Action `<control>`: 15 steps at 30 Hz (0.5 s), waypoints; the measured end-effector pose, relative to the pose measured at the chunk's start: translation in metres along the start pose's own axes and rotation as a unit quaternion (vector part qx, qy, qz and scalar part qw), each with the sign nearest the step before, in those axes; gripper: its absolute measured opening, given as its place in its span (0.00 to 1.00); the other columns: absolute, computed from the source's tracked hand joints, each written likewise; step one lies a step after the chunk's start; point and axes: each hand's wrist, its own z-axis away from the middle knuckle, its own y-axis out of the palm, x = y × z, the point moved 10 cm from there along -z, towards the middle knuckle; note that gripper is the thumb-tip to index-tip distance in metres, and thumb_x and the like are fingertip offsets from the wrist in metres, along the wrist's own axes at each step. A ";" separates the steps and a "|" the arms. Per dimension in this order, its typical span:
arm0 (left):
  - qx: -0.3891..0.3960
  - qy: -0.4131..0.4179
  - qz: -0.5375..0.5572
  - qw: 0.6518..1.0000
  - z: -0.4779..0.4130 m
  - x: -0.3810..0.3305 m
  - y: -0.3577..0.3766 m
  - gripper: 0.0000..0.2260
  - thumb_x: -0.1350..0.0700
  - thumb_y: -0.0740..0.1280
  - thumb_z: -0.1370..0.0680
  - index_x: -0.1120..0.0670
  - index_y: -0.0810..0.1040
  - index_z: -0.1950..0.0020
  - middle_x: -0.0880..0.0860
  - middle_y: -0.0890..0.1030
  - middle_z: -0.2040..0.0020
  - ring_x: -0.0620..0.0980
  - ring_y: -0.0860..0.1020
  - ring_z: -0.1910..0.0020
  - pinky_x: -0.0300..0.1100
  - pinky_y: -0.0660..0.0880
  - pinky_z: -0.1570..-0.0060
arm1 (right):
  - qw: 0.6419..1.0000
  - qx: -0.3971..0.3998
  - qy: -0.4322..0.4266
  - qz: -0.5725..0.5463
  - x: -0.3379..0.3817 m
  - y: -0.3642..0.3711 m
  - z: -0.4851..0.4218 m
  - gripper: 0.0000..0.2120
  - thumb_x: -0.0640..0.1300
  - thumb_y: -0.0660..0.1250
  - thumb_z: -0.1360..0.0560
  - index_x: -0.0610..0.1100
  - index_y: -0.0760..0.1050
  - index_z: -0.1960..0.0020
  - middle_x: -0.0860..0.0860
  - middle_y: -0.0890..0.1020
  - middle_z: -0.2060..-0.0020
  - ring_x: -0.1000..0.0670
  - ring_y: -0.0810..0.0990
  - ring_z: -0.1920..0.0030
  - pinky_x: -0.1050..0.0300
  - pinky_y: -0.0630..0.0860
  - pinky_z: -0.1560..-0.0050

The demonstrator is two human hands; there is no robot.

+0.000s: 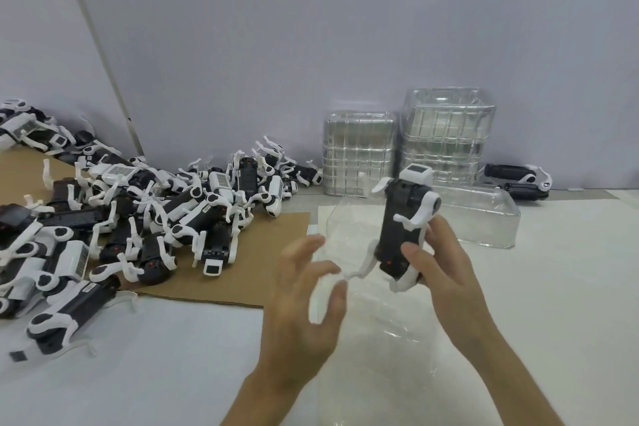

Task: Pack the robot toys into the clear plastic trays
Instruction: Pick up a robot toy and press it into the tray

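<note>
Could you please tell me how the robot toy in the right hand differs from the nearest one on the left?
The held toy stands upright, gripped by the right hand; the nearest toy lies flat on the table, untouched. Both are black and white.

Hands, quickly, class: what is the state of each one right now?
Left hand: open, fingers spread, holding nothing.
Right hand: grips a robot toy, roughly upright.

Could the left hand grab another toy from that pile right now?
Probably yes. The left hand is open and holds nothing, and the pile lies on the cardboard just to its left, with nothing standing between them.
</note>
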 end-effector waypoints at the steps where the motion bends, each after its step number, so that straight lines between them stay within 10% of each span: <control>1: 0.002 -0.037 -0.018 0.999 -0.003 0.011 -0.003 0.08 0.53 0.63 0.19 0.55 0.78 0.46 0.52 0.74 0.36 0.47 0.72 0.33 0.33 0.67 0.34 | 1.000 -0.015 -0.007 0.007 0.002 -0.006 -0.001 0.13 0.43 0.63 0.24 0.52 0.76 0.41 0.55 0.82 0.51 0.49 0.84 0.52 0.55 0.81 0.56; 7: 0.199 -0.378 0.108 0.898 0.033 0.087 0.034 0.14 0.57 0.67 0.19 0.39 0.76 0.39 0.41 0.72 0.31 0.43 0.71 0.31 0.26 0.67 0.41 | 0.989 -0.113 0.013 0.091 -0.005 -0.038 0.001 0.21 0.49 0.66 0.27 0.58 0.73 0.34 0.50 0.83 0.54 0.54 0.83 0.56 0.67 0.74 0.60; 15: 0.226 -0.417 0.102 0.875 0.046 0.086 0.050 0.15 0.52 0.61 0.17 0.38 0.71 0.31 0.39 0.72 0.31 0.40 0.70 0.31 0.37 0.66 0.36 | 0.949 -0.061 -0.009 0.310 -0.017 -0.017 0.005 0.14 0.41 0.75 0.28 0.59 0.81 0.50 0.64 0.80 0.53 0.57 0.79 0.53 0.67 0.72 0.55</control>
